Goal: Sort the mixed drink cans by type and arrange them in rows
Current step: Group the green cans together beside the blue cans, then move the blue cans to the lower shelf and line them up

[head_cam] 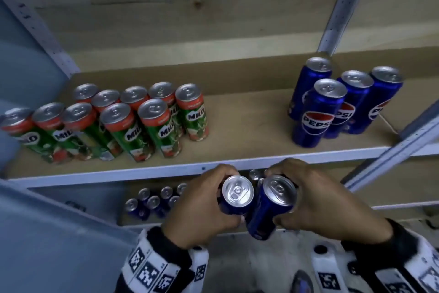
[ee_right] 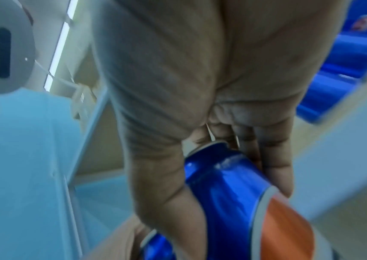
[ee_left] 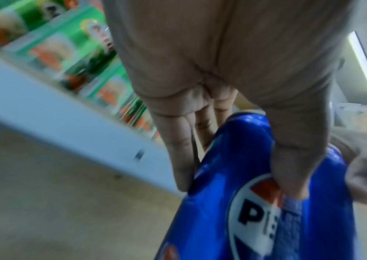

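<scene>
My left hand (head_cam: pixel 209 200) grips a blue Pepsi can (head_cam: pixel 236 196), held upright just below the front edge of the upper shelf (head_cam: pixel 249 116). Beside it my right hand (head_cam: pixel 316 197) grips a second blue Pepsi can (head_cam: pixel 270 207), tilted and touching the first. The left wrist view has fingers and thumb curled round the Pepsi can (ee_left: pixel 267 202). In the right wrist view the hand wraps its Pepsi can (ee_right: pixel 229 181). Several green and red Milo cans (head_cam: pixel 114 121) stand in rows at the shelf's left. Several Pepsi cans (head_cam: pixel 342 100) stand grouped at its right.
More blue cans (head_cam: pixel 154 202) stand on the lower shelf behind my hands. Grey metal uprights (head_cam: pixel 342 7) rise at the back right and cross at the right (head_cam: pixel 392 150). A bare stretch of shelf lies between the Milo and Pepsi groups.
</scene>
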